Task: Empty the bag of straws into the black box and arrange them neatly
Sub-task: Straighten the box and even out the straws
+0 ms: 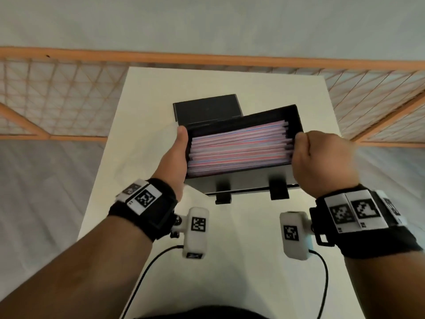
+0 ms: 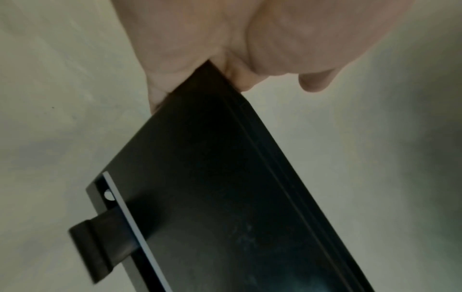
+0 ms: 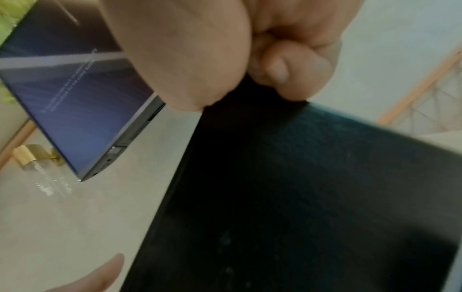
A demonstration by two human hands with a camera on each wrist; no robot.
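Observation:
The black box [image 1: 239, 178] is lifted off the white table and tilted toward me, full of pink, red and blue striped straws [image 1: 239, 146] lying lengthwise in a stack. My left hand [image 1: 178, 153] grips the box's left end, thumb on the rim. At the right end my right hand [image 1: 322, 157] grips the wall with curled fingers. The left wrist view shows the box's dark underside [image 2: 225, 187] with a clip tab, held by my left hand [image 2: 225, 49]. In the right wrist view my right hand [image 3: 237, 59] pinches the box [image 3: 300, 187]. No bag is in view.
A black lid [image 1: 207, 109] lies flat on the white table [image 1: 142, 107] behind the box. A wooden lattice railing [image 1: 57, 93] runs beyond the table. In the right wrist view a laptop [image 3: 75, 98] and a gold-capped clear bottle [image 3: 37, 162] show at the left.

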